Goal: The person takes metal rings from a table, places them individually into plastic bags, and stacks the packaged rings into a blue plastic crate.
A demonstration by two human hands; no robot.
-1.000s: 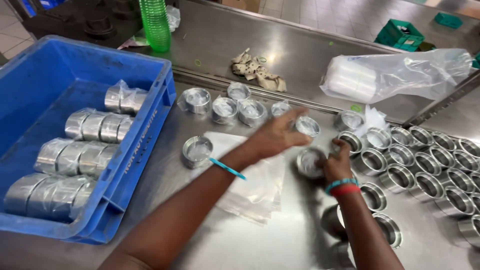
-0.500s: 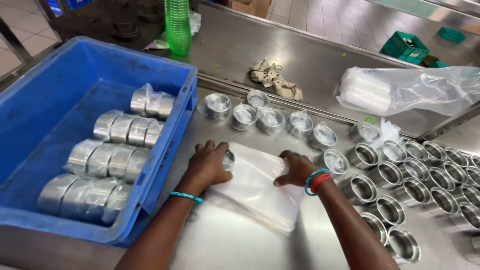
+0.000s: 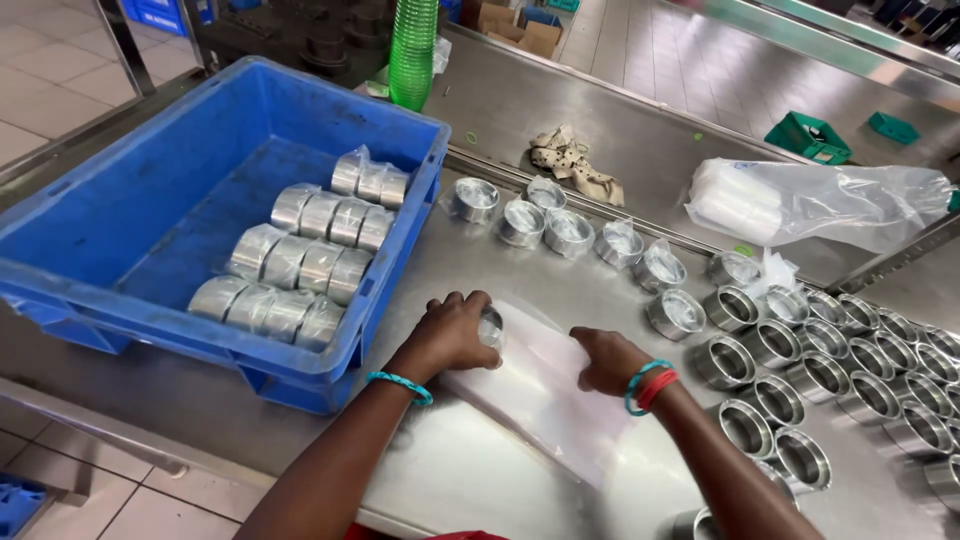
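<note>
Plastic bags, a flat clear stack of them, lie on the steel surface just right of the blue crate, and both my hands are now down on that stack. A second ago my hands were up among the loose metal rings on the far right of the crate; they have since come back to the bags. My left hand is curled around one small metal ring at the stack's near-crate corner, holding it against the plastic. My right hand rests on the stack's top edge, fingers bent narrow and pinching at the top sheet. As I judge it, picking is over and bagging this ring has begun. Wrapped rolls of rings lie in rows inside the crate.
</note>
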